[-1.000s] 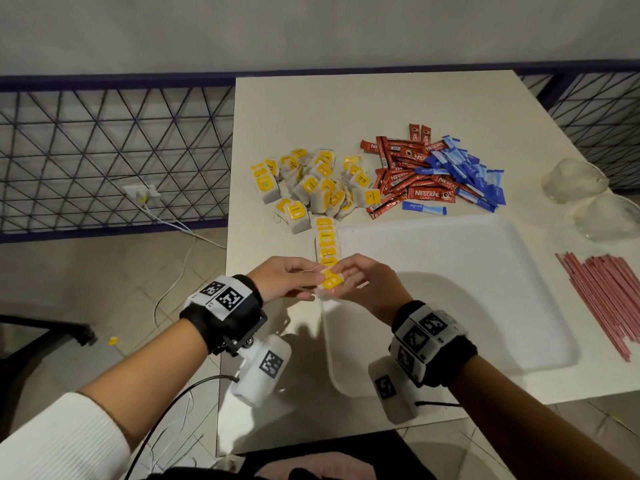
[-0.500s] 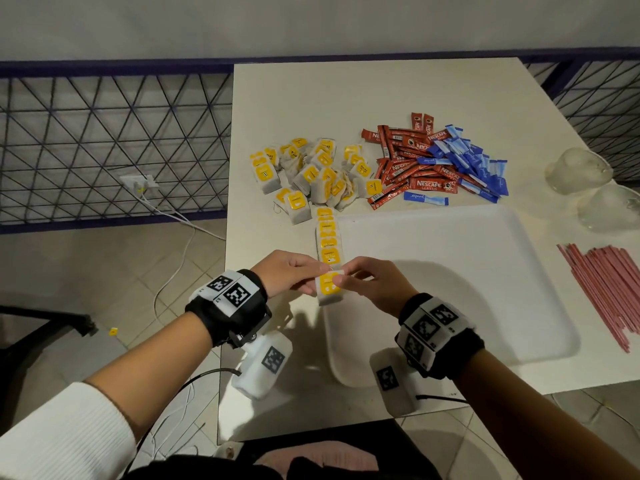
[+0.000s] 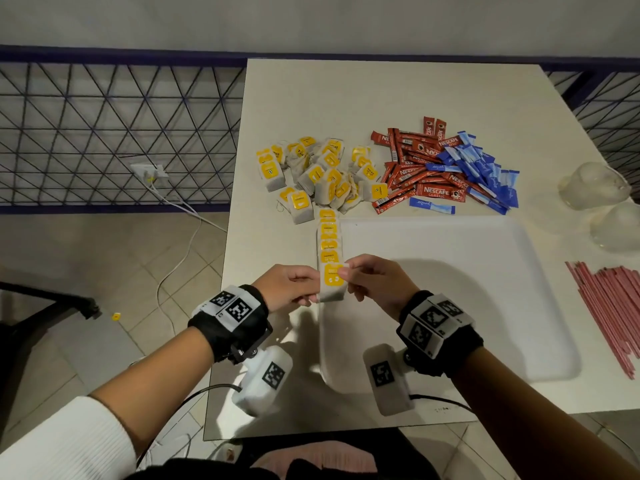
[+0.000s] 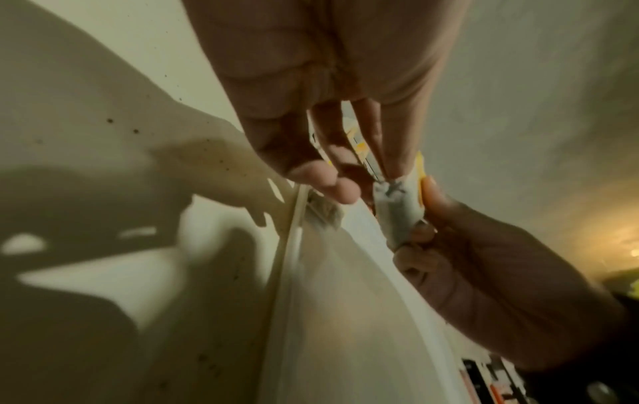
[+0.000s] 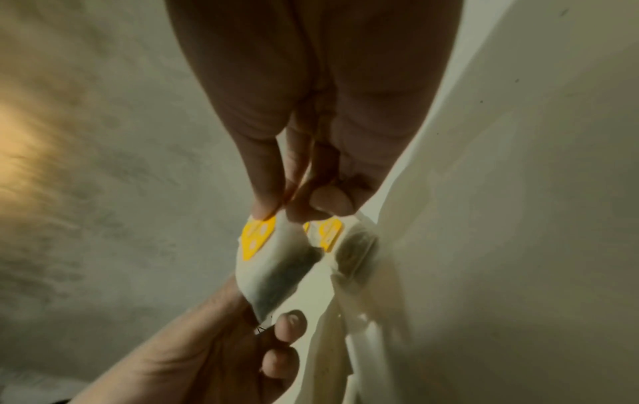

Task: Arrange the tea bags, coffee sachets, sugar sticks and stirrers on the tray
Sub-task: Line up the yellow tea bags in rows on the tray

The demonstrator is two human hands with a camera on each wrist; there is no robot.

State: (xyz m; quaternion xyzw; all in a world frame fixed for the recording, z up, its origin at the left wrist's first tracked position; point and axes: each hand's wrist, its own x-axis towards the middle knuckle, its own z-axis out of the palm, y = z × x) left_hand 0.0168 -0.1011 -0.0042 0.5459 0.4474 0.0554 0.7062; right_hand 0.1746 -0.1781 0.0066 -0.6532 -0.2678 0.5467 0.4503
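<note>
My right fingers (image 3: pixel 344 271) pinch the top of one tea bag (image 3: pixel 333 284) beside its yellow tag, and my left fingers (image 3: pixel 304 299) pinch its left edge. The left hand (image 3: pixel 289 289) and right hand (image 3: pixel 375 284) hold it between them, just above the near end of the tea bag row (image 3: pixel 328 237). In the right wrist view the same tea bag (image 5: pixel 273 262) hangs slack under my thumb and forefinger, its dark tea settled low.

A second ago this bag sat crumpled between my hands, tag askew. Half a second ago it was flattening. Now it faces up, tag square, overlapping the last bag of the row. I judge it is about to be laid down as the next bag in that line.

The row runs along the left rim of the white tray (image 3: pixel 450 306), from my fingers away to the far left corner. Beyond that corner, on the bench (image 3: pixel 381 91), lies the loose heap of tea bags (image 3: pixel 322 174). To the right of the heap are red coffee sachets (image 3: pixel 415 168) and blue sugar sticks (image 3: pixel 485 171), mixed at their edges. Pink stirrers (image 3: pixel 609 306) lie right of the tray. Only tea bags sit on the tray so far, so most of the arranging remains.
</note>
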